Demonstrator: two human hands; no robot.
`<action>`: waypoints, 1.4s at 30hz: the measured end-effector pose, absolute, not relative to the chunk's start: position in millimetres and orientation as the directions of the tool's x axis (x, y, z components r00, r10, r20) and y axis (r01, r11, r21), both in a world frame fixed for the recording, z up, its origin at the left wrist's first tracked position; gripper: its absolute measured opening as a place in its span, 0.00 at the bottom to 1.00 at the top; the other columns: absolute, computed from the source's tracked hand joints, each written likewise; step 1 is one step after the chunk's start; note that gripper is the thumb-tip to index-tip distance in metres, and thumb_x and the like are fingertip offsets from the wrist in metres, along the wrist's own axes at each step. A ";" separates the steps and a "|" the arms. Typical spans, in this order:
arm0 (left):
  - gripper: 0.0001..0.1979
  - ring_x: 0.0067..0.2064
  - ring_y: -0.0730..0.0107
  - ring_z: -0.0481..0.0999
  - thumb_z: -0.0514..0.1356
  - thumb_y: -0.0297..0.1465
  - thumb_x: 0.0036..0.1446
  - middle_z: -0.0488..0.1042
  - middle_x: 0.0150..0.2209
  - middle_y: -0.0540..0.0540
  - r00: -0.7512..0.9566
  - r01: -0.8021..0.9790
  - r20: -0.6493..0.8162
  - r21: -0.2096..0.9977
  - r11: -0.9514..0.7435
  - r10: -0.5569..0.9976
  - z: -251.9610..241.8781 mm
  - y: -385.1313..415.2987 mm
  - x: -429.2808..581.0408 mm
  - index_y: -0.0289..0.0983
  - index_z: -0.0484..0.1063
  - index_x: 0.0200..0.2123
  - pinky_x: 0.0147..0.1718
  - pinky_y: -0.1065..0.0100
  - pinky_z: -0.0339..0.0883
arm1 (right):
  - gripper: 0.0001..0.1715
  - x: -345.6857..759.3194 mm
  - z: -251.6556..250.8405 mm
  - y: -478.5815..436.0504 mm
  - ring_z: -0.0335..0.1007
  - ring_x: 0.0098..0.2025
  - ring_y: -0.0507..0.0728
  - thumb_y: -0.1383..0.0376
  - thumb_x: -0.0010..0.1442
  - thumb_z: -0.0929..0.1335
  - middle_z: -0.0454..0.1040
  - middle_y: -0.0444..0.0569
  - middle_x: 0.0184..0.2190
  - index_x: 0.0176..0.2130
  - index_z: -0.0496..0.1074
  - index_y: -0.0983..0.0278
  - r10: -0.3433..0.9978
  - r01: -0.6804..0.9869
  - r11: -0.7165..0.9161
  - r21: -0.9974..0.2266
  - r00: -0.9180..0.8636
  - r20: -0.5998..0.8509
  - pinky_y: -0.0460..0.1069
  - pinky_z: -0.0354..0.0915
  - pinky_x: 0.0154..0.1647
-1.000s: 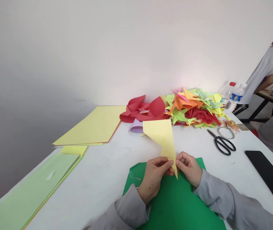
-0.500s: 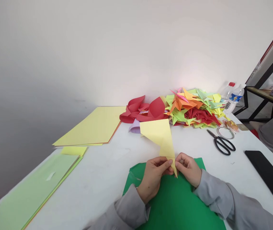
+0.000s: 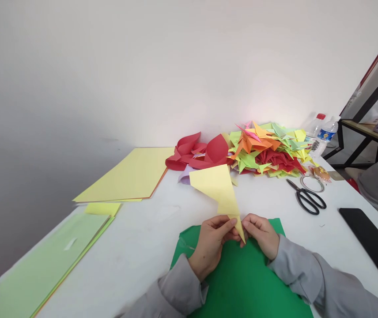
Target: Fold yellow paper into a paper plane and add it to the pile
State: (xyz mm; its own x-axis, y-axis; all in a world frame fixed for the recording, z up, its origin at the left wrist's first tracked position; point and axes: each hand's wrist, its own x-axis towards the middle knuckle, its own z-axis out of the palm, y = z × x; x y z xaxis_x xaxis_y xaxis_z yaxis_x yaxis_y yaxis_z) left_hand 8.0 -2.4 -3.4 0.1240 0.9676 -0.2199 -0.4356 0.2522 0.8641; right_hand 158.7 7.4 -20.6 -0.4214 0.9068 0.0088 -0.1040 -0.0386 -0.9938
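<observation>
A folded piece of yellow paper [image 3: 216, 187] stands up between my hands, its narrow pointed end downward and its wide flap leaning up and to the left. My left hand [image 3: 213, 244] pinches the narrow part between thumb and fingers. On the other side, my right hand [image 3: 262, 234] is closed with thumb and index finger pressed together at the paper's right edge near the point. Some of the right fingers are hidden behind. Both hands are just above a green sheet [image 3: 245, 282] on the white table.
Left lie stacks of pale yellow sheets [image 3: 127, 174] and light green sheets [image 3: 48, 260]. Along the wall are curled red paper [image 3: 217, 150] and a pile of folded paper shapes [image 3: 268, 148]. Right are scissors [image 3: 308, 198], a tape roll [image 3: 312, 183], bottles [image 3: 324, 134] and a black phone-like slab [image 3: 371, 243].
The yellow paper's upper flap has tilted slightly to the left. My fingers have shifted a little at the narrow end; the rest of the table is unchanged.
</observation>
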 end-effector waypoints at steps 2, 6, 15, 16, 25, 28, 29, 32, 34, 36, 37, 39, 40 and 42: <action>0.18 0.19 0.71 0.71 0.73 0.40 0.37 0.71 0.17 0.49 0.133 -0.441 -0.213 0.862 0.250 0.968 -2.8 -2.9 8.3 0.33 0.72 0.19 0.21 0.67 0.71 | 0.28 158.3 -20.2 7.5 0.70 0.22 0.52 0.41 0.57 0.66 0.72 0.42 0.21 0.29 0.65 0.62 0.903 -0.104 -0.026 -0.994 -0.429 0.021 0.48 0.66 0.27; 0.17 0.19 0.70 0.71 0.73 0.38 0.38 0.71 0.17 0.49 0.143 -0.444 -0.208 0.861 0.250 0.968 -2.8 -3.8 9.0 0.33 0.72 0.19 0.21 0.65 0.72 | 0.28 157.8 -20.2 8.1 0.68 0.22 0.51 0.40 0.56 0.65 0.70 0.40 0.20 0.30 0.65 0.62 0.899 -0.092 -0.006 -0.996 -0.436 0.035 0.48 0.65 0.26; 0.17 0.19 0.74 0.71 0.74 0.38 0.37 0.72 0.17 0.50 0.091 -0.427 -0.233 0.869 0.249 0.968 -5.6 -4.1 8.7 0.32 0.73 0.20 0.23 0.71 0.70 | 0.27 158.6 -24.0 8.1 0.68 0.21 0.51 0.41 0.55 0.67 0.71 0.41 0.20 0.29 0.65 0.62 0.906 -0.066 -0.015 -0.998 -0.422 0.015 0.47 0.65 0.25; 0.17 0.19 0.74 0.71 0.74 0.38 0.37 0.72 0.17 0.50 0.088 -0.425 -0.236 0.870 0.250 0.968 -6.2 -4.3 8.7 0.32 0.73 0.20 0.23 0.71 0.70 | 0.27 158.5 -24.5 8.4 0.68 0.21 0.51 0.41 0.55 0.67 0.71 0.41 0.20 0.29 0.65 0.62 0.906 -0.064 -0.019 -0.998 -0.422 0.010 0.47 0.65 0.24; 0.17 0.20 0.74 0.71 0.74 0.38 0.36 0.72 0.17 0.50 0.080 -0.448 -0.243 0.858 0.252 0.967 -4.4 -2.0 6.3 0.32 0.72 0.20 0.22 0.71 0.69 | 0.28 159.5 -21.0 7.7 0.71 0.22 0.52 0.41 0.57 0.65 0.73 0.43 0.21 0.30 0.67 0.63 0.904 -0.081 -0.045 -0.996 -0.428 -0.006 0.48 0.67 0.26; 0.17 0.20 0.75 0.70 0.74 0.38 0.36 0.72 0.17 0.51 0.061 -0.466 -0.257 0.847 0.255 0.965 -3.3 -0.7 4.9 0.33 0.72 0.21 0.22 0.72 0.68 | 0.27 159.3 -21.0 8.0 0.71 0.22 0.52 0.42 0.56 0.66 0.74 0.44 0.22 0.30 0.67 0.63 0.899 -0.109 -0.051 -0.993 -0.438 0.002 0.48 0.67 0.27; 0.18 0.20 0.76 0.70 0.74 0.38 0.35 0.72 0.17 0.51 0.058 -0.469 -0.261 0.845 0.257 0.964 -2.9 -0.5 4.8 0.33 0.72 0.21 0.22 0.72 0.68 | 0.27 159.1 -21.3 8.2 0.71 0.22 0.52 0.41 0.56 0.67 0.74 0.44 0.23 0.30 0.67 0.63 0.898 -0.113 -0.050 -0.992 -0.441 0.005 0.48 0.67 0.26; 0.18 0.19 0.75 0.70 0.74 0.39 0.34 0.71 0.17 0.50 0.065 -0.471 -0.267 0.841 0.265 0.962 -1.5 -0.8 5.4 0.33 0.72 0.20 0.22 0.72 0.69 | 0.28 158.4 -23.0 8.8 0.71 0.22 0.51 0.41 0.55 0.67 0.74 0.44 0.23 0.30 0.66 0.63 0.896 -0.113 -0.049 -0.992 -0.443 0.007 0.48 0.67 0.25; 0.19 0.19 0.75 0.70 0.74 0.39 0.34 0.71 0.17 0.50 0.071 -0.469 -0.267 0.841 0.268 0.961 -1.4 -1.3 6.1 0.33 0.72 0.20 0.22 0.71 0.69 | 0.27 158.2 -24.3 8.9 0.70 0.22 0.51 0.41 0.55 0.67 0.74 0.44 0.23 0.30 0.66 0.63 0.897 -0.110 -0.052 -0.993 -0.442 0.002 0.48 0.67 0.26; 0.18 0.19 0.74 0.70 0.74 0.39 0.35 0.71 0.17 0.50 0.068 -0.466 -0.264 0.844 0.265 0.962 -2.2 -1.6 6.6 0.33 0.72 0.20 0.22 0.71 0.68 | 0.27 158.4 -25.7 8.9 0.70 0.21 0.51 0.42 0.55 0.68 0.74 0.44 0.23 0.30 0.66 0.63 0.900 -0.108 -0.057 -0.993 -0.437 -0.004 0.48 0.67 0.25; 0.18 0.19 0.74 0.70 0.74 0.38 0.35 0.71 0.17 0.50 0.064 -0.463 -0.263 0.846 0.262 0.963 -2.9 -1.8 6.8 0.33 0.72 0.20 0.22 0.71 0.68 | 0.26 158.6 -26.5 8.9 0.70 0.21 0.51 0.43 0.55 0.68 0.74 0.43 0.23 0.30 0.66 0.63 0.901 -0.107 -0.060 -0.993 -0.434 -0.007 0.48 0.67 0.25; 0.17 0.20 0.75 0.71 0.74 0.38 0.35 0.72 0.17 0.50 0.051 -0.459 -0.262 0.851 0.256 0.964 -4.2 -2.0 6.9 0.33 0.72 0.20 0.22 0.72 0.68 | 0.26 159.1 -27.7 9.3 0.69 0.21 0.51 0.43 0.54 0.69 0.74 0.43 0.22 0.30 0.66 0.63 0.904 -0.105 -0.066 -0.992 -0.428 -0.015 0.47 0.67 0.24; 0.17 0.20 0.75 0.70 0.74 0.37 0.35 0.72 0.17 0.50 0.047 -0.457 -0.261 0.853 0.253 0.964 -4.7 -2.1 6.8 0.33 0.72 0.20 0.22 0.72 0.68 | 0.25 159.4 -28.2 9.5 0.69 0.20 0.51 0.44 0.54 0.69 0.74 0.43 0.22 0.30 0.66 0.63 0.905 -0.105 -0.070 -0.992 -0.426 -0.019 0.47 0.66 0.24; 0.17 0.20 0.75 0.70 0.74 0.37 0.35 0.72 0.17 0.50 0.044 -0.455 -0.259 0.854 0.251 0.965 -4.7 -2.3 6.6 0.33 0.72 0.20 0.22 0.72 0.68 | 0.25 159.9 -28.7 9.9 0.69 0.20 0.51 0.44 0.52 0.70 0.74 0.43 0.21 0.29 0.66 0.63 0.906 -0.106 -0.076 -0.991 -0.422 -0.025 0.47 0.66 0.23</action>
